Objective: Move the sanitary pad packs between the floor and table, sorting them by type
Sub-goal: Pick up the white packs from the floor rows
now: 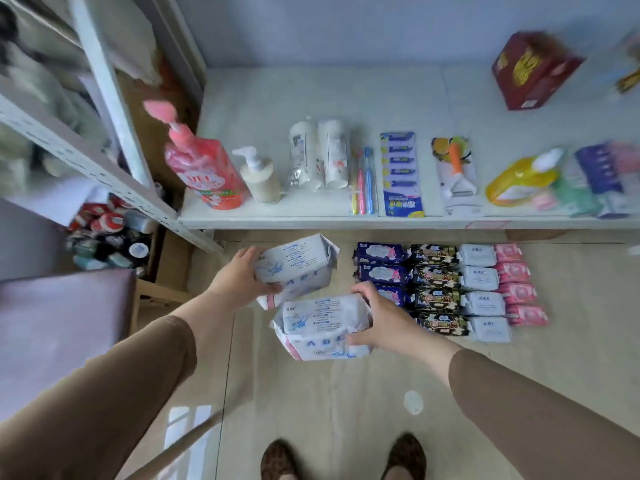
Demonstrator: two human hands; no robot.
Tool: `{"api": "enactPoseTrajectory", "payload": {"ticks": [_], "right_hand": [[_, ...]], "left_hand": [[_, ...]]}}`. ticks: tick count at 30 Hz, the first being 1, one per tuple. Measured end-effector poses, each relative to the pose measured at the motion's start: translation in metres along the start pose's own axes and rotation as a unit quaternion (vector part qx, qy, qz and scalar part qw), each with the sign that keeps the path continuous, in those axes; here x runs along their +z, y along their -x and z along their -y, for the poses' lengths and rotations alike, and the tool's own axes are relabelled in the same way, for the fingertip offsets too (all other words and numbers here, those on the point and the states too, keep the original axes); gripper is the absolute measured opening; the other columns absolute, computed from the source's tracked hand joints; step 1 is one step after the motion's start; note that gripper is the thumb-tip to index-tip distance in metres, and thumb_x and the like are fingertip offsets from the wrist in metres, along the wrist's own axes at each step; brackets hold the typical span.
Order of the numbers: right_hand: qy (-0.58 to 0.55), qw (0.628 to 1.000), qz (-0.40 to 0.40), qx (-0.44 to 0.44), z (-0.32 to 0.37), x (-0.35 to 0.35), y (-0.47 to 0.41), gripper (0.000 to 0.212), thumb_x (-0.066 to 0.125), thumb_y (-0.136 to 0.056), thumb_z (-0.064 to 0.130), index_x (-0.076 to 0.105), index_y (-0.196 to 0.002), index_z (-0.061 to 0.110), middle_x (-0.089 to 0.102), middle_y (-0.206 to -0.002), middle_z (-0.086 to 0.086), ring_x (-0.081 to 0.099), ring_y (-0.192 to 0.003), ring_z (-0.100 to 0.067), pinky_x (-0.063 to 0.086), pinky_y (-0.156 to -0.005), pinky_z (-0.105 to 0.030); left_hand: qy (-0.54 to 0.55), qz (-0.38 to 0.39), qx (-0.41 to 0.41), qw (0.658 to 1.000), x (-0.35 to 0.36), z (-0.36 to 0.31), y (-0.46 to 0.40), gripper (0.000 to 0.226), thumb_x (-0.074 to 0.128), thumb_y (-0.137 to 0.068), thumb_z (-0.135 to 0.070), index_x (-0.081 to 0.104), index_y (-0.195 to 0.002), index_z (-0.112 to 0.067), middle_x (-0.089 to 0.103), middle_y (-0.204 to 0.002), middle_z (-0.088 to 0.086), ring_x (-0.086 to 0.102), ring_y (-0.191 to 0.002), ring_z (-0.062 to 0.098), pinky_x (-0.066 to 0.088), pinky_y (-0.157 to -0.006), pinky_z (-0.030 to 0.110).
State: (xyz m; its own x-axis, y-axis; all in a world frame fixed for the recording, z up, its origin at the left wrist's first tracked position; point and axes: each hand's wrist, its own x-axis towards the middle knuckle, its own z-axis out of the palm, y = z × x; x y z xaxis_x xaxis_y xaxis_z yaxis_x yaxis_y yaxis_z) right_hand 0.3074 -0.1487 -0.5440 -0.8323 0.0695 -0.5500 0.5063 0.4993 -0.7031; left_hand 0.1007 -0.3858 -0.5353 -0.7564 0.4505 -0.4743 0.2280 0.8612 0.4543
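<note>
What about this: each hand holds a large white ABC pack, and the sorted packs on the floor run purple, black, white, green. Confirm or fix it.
One detail is off. The head view shows the last column on the floor is pink packs, not green. The rest stands: left hand and right hand each hold a large white ABC pack.

"ABC" — white pack point(320, 327).
</note>
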Motion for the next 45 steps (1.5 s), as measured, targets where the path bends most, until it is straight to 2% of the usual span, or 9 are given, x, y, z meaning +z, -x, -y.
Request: {"api": "enactPoseTrajectory", "payload": {"ticks": [3, 9, 12, 16, 25, 29, 33, 37, 45], "right_hand": [[-0.089, 0.996, -0.013, 0.018, 0.069, -0.047, 0.068, 0.071, 0.086, -0.055, 0.044, 0.043, -0.111, 0.049, 0.061, -0.107, 0.018, 0.065, -0.091, -0.007, 0.06, -0.062, -0.033], [-0.172, 0.983, -0.061, -0.033, 0.224, -0.151, 0.188, 0.069, 0.092, -0.062, 0.03, 0.053, -0.115, 0.051, 0.067, -0.107, 0.026, 0.065, -0.093, 0.008, 0.049, -0.068, -0.007], [-0.17, 0.98, -0.076, -0.076, 0.288, -0.195, 0.232, 0.068, 0.091, -0.067, 0.021, 0.054, -0.118, 0.048, 0.064, -0.112, 0.028, 0.061, -0.101, 0.01, 0.051, -0.076, -0.01], [-0.161, 0.974, -0.104, -0.124, 0.346, -0.244, 0.271, 0.066, 0.089, -0.071, 0.017, 0.055, -0.118, 0.048, 0.065, -0.112, 0.029, 0.064, -0.101, 0.007, 0.057, -0.079, -0.02], [-0.179, 0.957, -0.137, -0.181, 0.376, -0.317, 0.258, 0.067, 0.091, -0.068, 0.023, 0.057, -0.126, 0.031, 0.068, -0.122, 0.012, 0.065, -0.113, -0.01, 0.058, -0.09, -0.031], [-0.181, 0.955, -0.135, -0.194, 0.38, -0.346, 0.234, 0.066, 0.09, -0.069, 0.023, 0.058, -0.127, 0.03, 0.067, -0.124, 0.011, 0.063, -0.118, -0.013, 0.056, -0.093, -0.034], [-0.179, 0.954, -0.132, -0.201, 0.388, -0.37, 0.21, 0.067, 0.091, -0.068, 0.023, 0.058, -0.126, 0.033, 0.065, -0.126, 0.008, 0.061, -0.119, -0.014, 0.054, -0.094, -0.031], [-0.172, 0.954, -0.152, -0.191, 0.393, -0.383, 0.186, 0.07, 0.09, -0.069, 0.023, 0.056, -0.131, 0.028, 0.056, -0.131, 0.0, 0.055, -0.124, -0.021, 0.049, -0.103, -0.047], [-0.177, 0.953, -0.162, -0.183, 0.406, -0.404, 0.138, 0.067, 0.088, -0.072, 0.022, 0.055, -0.13, 0.027, 0.058, -0.133, 0.001, 0.054, -0.125, -0.02, 0.047, -0.105, -0.049]], "left_hand": [[0.053, -0.016, -0.006, 0.998, -0.082, -0.039, 0.065, 0.093, 0.086, -0.057, -0.053, 0.041, -0.135, -0.029, 0.055, -0.125, -0.008, 0.059, -0.111, 0.019, 0.05, -0.089, 0.037], [0.089, -0.091, 0.081, 0.989, -0.257, -0.126, 0.176, 0.078, 0.082, -0.059, -0.058, 0.039, -0.122, -0.043, 0.057, -0.106, -0.018, 0.061, -0.09, 0.007, 0.048, -0.068, 0.02], [0.09, -0.113, 0.106, 0.984, -0.328, -0.163, 0.211, 0.083, 0.084, -0.06, -0.058, 0.041, -0.127, -0.036, 0.059, -0.114, -0.007, 0.063, -0.091, 0.014, 0.054, -0.078, 0.036], [0.088, -0.14, 0.142, 0.976, -0.398, -0.202, 0.237, 0.083, 0.082, -0.055, -0.066, 0.043, -0.124, -0.038, 0.061, -0.112, -0.008, 0.065, -0.087, 0.014, 0.057, -0.077, 0.041], [0.086, -0.196, 0.169, 0.962, -0.469, -0.271, 0.203, 0.081, 0.088, -0.059, -0.052, 0.041, -0.123, -0.039, 0.06, -0.109, -0.012, 0.063, -0.087, 0.01, 0.055, -0.073, 0.032], [0.073, -0.205, 0.175, 0.96, -0.486, -0.291, 0.171, 0.077, 0.091, -0.063, -0.035, 0.043, -0.124, -0.031, 0.059, -0.114, -0.005, 0.062, -0.099, 0.018, 0.055, -0.087, 0.042], [0.037, -0.245, 0.156, 0.956, -0.501, -0.304, 0.138, 0.081, 0.09, -0.066, -0.032, 0.045, -0.132, -0.023, 0.041, -0.115, -0.005, 0.056, -0.1, 0.018, 0.049, -0.085, 0.026], [0.013, -0.25, 0.138, 0.958, -0.515, -0.306, 0.105, 0.085, 0.09, -0.067, -0.033, 0.044, -0.137, -0.022, 0.034, -0.118, -0.004, 0.052, -0.098, 0.017, 0.045, -0.089, 0.021], [-0.013, -0.217, 0.135, 0.967, -0.553, -0.309, 0.026, 0.077, 0.09, -0.065, -0.033, 0.051, -0.13, -0.02, 0.049, -0.112, 0.001, 0.056, -0.098, 0.021, 0.047, -0.084, 0.028]]}}
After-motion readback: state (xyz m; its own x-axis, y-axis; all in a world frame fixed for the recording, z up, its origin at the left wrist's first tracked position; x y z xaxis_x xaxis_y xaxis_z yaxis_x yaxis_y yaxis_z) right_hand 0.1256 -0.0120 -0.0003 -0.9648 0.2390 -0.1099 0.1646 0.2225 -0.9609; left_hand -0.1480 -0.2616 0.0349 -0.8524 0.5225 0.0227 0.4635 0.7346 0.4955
